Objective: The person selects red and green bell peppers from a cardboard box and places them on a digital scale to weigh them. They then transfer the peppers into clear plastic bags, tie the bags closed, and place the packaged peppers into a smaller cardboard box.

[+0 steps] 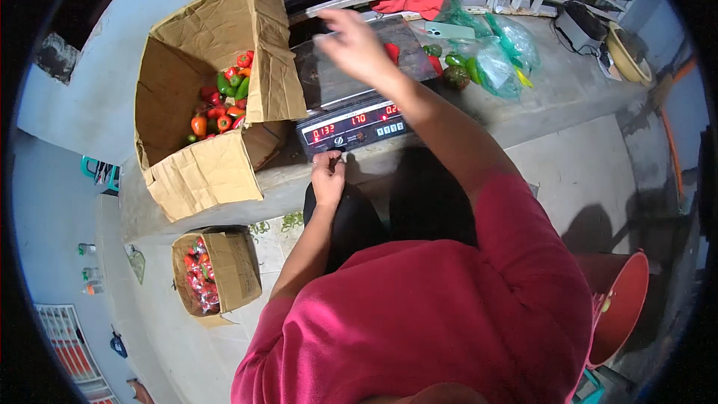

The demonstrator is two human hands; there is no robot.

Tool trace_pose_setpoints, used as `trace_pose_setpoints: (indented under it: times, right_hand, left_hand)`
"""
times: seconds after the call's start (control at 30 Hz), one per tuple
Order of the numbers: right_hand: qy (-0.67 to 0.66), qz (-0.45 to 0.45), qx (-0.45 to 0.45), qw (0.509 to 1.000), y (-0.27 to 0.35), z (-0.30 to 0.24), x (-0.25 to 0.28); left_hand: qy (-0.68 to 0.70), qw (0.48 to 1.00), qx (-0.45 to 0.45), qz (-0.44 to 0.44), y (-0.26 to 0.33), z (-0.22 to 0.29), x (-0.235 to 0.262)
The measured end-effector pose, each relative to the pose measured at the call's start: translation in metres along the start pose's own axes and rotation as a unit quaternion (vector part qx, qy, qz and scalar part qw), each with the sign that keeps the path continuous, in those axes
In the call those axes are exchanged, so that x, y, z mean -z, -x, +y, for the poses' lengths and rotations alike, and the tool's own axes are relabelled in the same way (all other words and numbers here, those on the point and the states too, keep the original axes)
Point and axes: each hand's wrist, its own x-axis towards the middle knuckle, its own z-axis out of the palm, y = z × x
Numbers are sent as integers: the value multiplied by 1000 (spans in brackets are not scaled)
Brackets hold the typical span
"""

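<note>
Two hands at one digital scale: right hand over it, fingers loosely spread (blurred, apparently bare), left hand at the front edge, fingers bent together, pinch impossible to tell. Leftward and slightly nearer than the right fingers, peppers inside a cardboard box, behind an upright flap; long axes in mixed directions. Right hand marginally closer.

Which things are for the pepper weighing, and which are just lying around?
Probably for the job:
- scale, left hand at its front edge
- peppers in the big cardboard box
- perhaps the plastic bags

Probably just lying about:
- red cloth
- bowl
- red bucket
</note>
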Motion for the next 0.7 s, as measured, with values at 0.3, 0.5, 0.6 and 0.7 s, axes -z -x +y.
trace_pose_setpoints:
  times: [0.3,0.5,0.6,0.7]
  right_hand:
    - [287,10,-307,907,113,223,176]
    - [275,-9,-308,911,102,239,183]
    - [289,-127,-210,925,90,239,159]
    - [412,-216,-222,857,83,235,131]
  left_hand:
    - [-14,999,19,-27,-8,5,-16]
    - [8,1000,20,-13,-8,-5,-14]
    - [22,999,43,-11,-9,-9,-14]
    - [16,998,57,-13,-11,-4,-15]
